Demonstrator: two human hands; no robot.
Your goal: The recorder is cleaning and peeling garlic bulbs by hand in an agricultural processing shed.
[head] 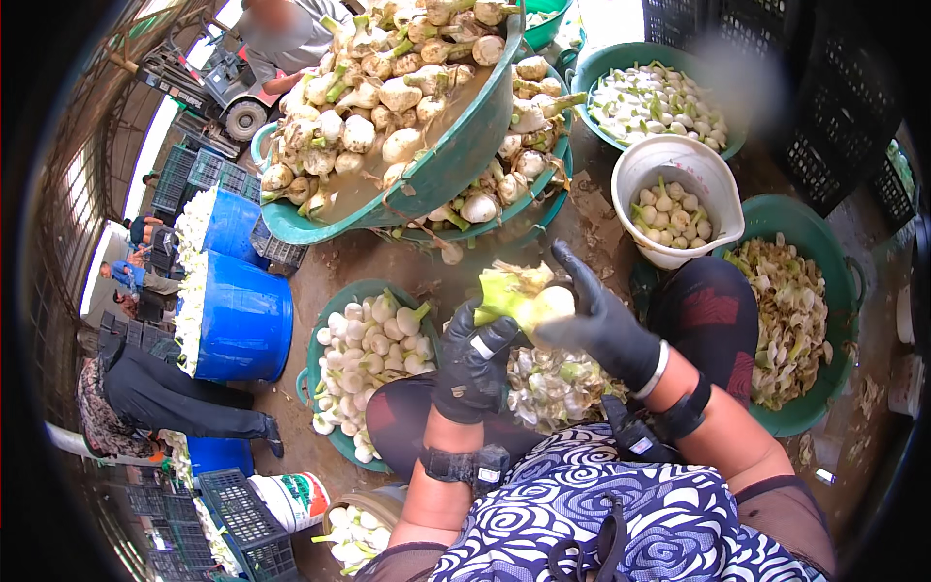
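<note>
Both of my hands wear black gloves and meet at one garlic bulb [553, 305] with a thick green stem, above my lap. My left hand [476, 356] is closed around the stem side. My right hand [607, 320] touches the white bulb side with its fingers spread and the thumb or a finger raised. Below them, a heap of peeled outer skins [556, 385] lies between my legs. A green tub of cleaned bulbs [374, 349] stands to the left. In front, a large green basin [465, 153] holds unpeeled bulbs in murky water, tilted over another basin of bulbs [480, 207].
At the right stand a white bucket of small bulbs [676, 204], a green tub of skins [789, 320] and a green basin of trimmed pieces [651, 102]. Blue barrels [244, 316], black crates [244, 516] and a bending person [174, 385] are at the left. Another person [291, 36] stands beyond the basin.
</note>
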